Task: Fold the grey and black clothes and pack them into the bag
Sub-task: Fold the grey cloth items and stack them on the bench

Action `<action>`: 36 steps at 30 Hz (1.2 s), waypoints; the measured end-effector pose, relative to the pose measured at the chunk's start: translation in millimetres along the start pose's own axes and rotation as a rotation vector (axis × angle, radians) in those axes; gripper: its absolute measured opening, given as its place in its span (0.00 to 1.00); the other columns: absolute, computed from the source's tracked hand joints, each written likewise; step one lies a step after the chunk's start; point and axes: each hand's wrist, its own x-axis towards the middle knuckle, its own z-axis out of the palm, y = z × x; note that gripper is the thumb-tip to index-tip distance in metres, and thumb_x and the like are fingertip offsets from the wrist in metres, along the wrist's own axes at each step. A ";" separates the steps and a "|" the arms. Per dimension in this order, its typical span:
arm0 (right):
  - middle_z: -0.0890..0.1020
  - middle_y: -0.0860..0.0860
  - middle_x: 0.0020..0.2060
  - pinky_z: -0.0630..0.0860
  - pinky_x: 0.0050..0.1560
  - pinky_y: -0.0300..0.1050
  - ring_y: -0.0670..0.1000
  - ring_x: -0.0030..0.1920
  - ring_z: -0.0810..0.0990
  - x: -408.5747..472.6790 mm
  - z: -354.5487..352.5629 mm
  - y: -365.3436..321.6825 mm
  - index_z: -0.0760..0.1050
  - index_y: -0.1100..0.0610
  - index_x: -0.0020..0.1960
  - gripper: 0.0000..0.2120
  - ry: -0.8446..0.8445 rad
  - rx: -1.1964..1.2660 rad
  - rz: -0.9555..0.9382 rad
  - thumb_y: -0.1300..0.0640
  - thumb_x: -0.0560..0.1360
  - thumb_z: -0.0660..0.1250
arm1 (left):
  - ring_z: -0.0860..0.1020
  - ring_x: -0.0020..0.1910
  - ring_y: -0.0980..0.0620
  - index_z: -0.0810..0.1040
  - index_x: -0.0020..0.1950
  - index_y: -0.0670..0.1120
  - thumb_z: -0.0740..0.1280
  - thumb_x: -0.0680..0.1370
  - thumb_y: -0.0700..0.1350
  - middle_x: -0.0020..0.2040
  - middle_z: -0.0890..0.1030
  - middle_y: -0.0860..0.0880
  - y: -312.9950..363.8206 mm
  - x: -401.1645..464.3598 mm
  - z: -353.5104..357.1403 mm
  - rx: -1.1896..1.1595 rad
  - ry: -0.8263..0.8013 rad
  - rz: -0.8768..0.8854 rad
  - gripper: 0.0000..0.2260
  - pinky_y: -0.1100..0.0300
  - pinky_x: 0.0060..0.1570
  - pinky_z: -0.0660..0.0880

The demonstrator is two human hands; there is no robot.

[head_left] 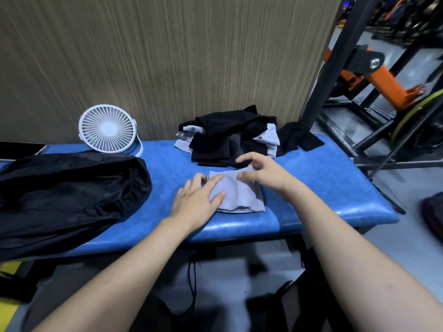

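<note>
Two bare forearms are seen, no sleeves reaching the visible part. Left hand and right hand are ungloved; nothing is worn on wrists or fingers. Short nails are shown.

- Single head view, worn by the person, looking forward and down at the blue counter.
- Close range; the wall stands at 12 o'clock.

A pale grey garment lies on a mottled blue bench. Beyond sit a black-and-grey clothes pile, a white fan and a black bag.
</note>
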 end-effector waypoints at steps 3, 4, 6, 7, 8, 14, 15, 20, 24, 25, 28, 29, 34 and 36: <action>0.72 0.46 0.37 0.67 0.38 0.36 0.46 0.38 0.70 0.9 -4.4 6.0 0.77 0.48 0.54 0.15 -0.005 -0.173 -0.026 0.57 0.70 0.76 | 0.67 0.60 0.49 0.58 0.77 0.64 0.53 0.81 0.62 0.64 0.65 0.53 -0.1 1.3 1.1 -0.004 -0.011 0.003 0.23 0.53 0.64 0.64; 0.74 0.45 0.40 0.69 0.39 0.37 0.48 0.40 0.72 1.9 -4.5 8.8 0.76 0.48 0.53 0.15 0.001 -0.249 -0.039 0.56 0.70 0.75 | 0.67 0.60 0.49 0.58 0.77 0.64 0.53 0.81 0.62 0.64 0.65 0.53 -0.1 1.9 1.1 -0.001 -0.019 0.001 0.23 0.53 0.64 0.64; 0.74 0.47 0.49 0.73 0.46 0.42 0.50 0.47 0.74 3.9 -3.3 15.3 0.73 0.46 0.54 0.16 0.025 -0.404 -0.044 0.54 0.71 0.75 | 0.66 0.60 0.49 0.57 0.77 0.64 0.53 0.81 0.62 0.64 0.64 0.53 0.2 2.9 0.2 0.007 -0.038 0.003 0.23 0.53 0.65 0.64; 0.71 0.48 0.51 0.74 0.49 0.45 0.50 0.49 0.74 4.5 -1.9 17.9 0.72 0.46 0.56 0.17 0.053 -0.487 -0.052 0.53 0.71 0.75 | 0.66 0.60 0.49 0.57 0.77 0.64 0.52 0.81 0.62 0.64 0.64 0.53 -0.3 2.7 -0.5 0.013 -0.047 0.007 0.24 0.53 0.65 0.64; 0.68 0.48 0.52 0.74 0.51 0.47 0.51 0.50 0.73 5.1 -0.3 20.2 0.71 0.47 0.58 0.18 0.095 -0.550 -0.063 0.53 0.72 0.74 | 0.66 0.60 0.49 0.56 0.78 0.63 0.52 0.81 0.63 0.64 0.64 0.53 -1.1 2.6 -1.1 0.018 -0.051 0.012 0.24 0.53 0.65 0.64; 0.60 0.49 0.72 0.67 0.65 0.56 0.54 0.68 0.65 -20.0 22.1 16.4 0.64 0.42 0.71 0.27 0.122 -0.792 -0.144 0.38 0.75 0.65 | 0.65 0.62 0.49 0.54 0.79 0.61 0.48 0.82 0.64 0.66 0.64 0.52 2.8 -3.7 4.0 0.072 0.003 0.018 0.25 0.54 0.64 0.63; 0.55 0.50 0.76 0.63 0.68 0.58 0.54 0.73 0.60 -23.8 25.4 19.1 0.60 0.41 0.74 0.29 0.022 -0.894 -0.149 0.36 0.77 0.62 | 0.65 0.63 0.49 0.53 0.79 0.62 0.48 0.82 0.64 0.66 0.64 0.52 3.0 -4.0 4.6 0.081 0.007 0.018 0.26 0.53 0.64 0.63; 0.39 0.50 0.81 0.47 0.77 0.59 0.51 0.80 0.43 -31.2 7.9 32.9 0.47 0.43 0.81 0.32 -0.159 -0.952 -0.044 0.35 0.81 0.52 | 0.61 0.68 0.48 0.51 0.80 0.61 0.46 0.81 0.66 0.77 0.56 0.51 5.3 -4.7 4.7 0.120 0.001 0.017 0.27 0.52 0.67 0.60; 0.36 0.49 0.80 0.39 0.78 0.56 0.48 0.80 0.38 -37.8 -0.7 36.2 0.38 0.43 0.81 0.34 -0.259 -0.913 0.043 0.35 0.81 0.49 | 0.51 0.76 0.50 0.48 0.81 0.58 0.47 0.81 0.65 0.81 0.40 0.57 3.9 -2.4 2.8 0.142 0.019 0.095 0.29 0.51 0.69 0.57; 0.36 0.49 0.80 0.37 0.78 0.56 0.48 0.80 0.37 -38.8 0.5 36.3 0.37 0.43 0.80 0.34 -0.264 -0.910 0.045 0.35 0.81 0.49 | 0.48 0.78 0.51 0.47 0.81 0.58 0.47 0.82 0.64 0.81 0.40 0.58 2.7 -1.8 2.2 0.146 0.024 0.126 0.29 0.52 0.70 0.57; 0.36 0.50 0.80 0.37 0.78 0.56 0.48 0.80 0.36 -36.6 8.2 33.8 0.37 0.45 0.81 0.35 -0.249 -0.884 0.042 0.35 0.81 0.49 | 0.44 0.80 0.52 0.48 0.80 0.60 0.46 0.83 0.61 0.81 0.42 0.60 0.8 -2.4 0.3 0.186 0.043 0.184 0.25 0.52 0.72 0.56; 0.36 0.50 0.80 0.37 0.78 0.56 0.49 0.80 0.36 -35.1 12.0 31.9 0.38 0.45 0.81 0.35 -0.243 -0.884 0.040 0.34 0.81 0.49 | 0.44 0.80 0.52 0.49 0.80 0.61 0.46 0.83 0.60 0.81 0.43 0.59 -0.8 -2.8 -0.8 0.199 0.038 0.184 0.24 0.52 0.72 0.56; 0.39 0.51 0.81 0.38 0.78 0.57 0.51 0.80 0.37 -21.6 37.1 16.6 0.41 0.44 0.81 0.36 -0.240 -0.892 0.023 0.33 0.80 0.51 | 0.46 0.80 0.53 0.48 0.80 0.63 0.47 0.83 0.61 0.81 0.45 0.60 -25.0 -3.4 -15.0 0.150 -0.076 0.083 0.25 0.52 0.74 0.50; 0.42 0.52 0.81 0.39 0.78 0.58 0.52 0.80 0.39 -15.7 50.0 10.1 0.43 0.45 0.81 0.37 -0.235 -0.893 -0.006 0.33 0.79 0.52 | 0.48 0.80 0.54 0.48 0.80 0.63 0.49 0.83 0.62 0.81 0.46 0.60 -38.4 -6.0 -22.4 0.111 -0.107 0.053 0.25 0.52 0.74 0.50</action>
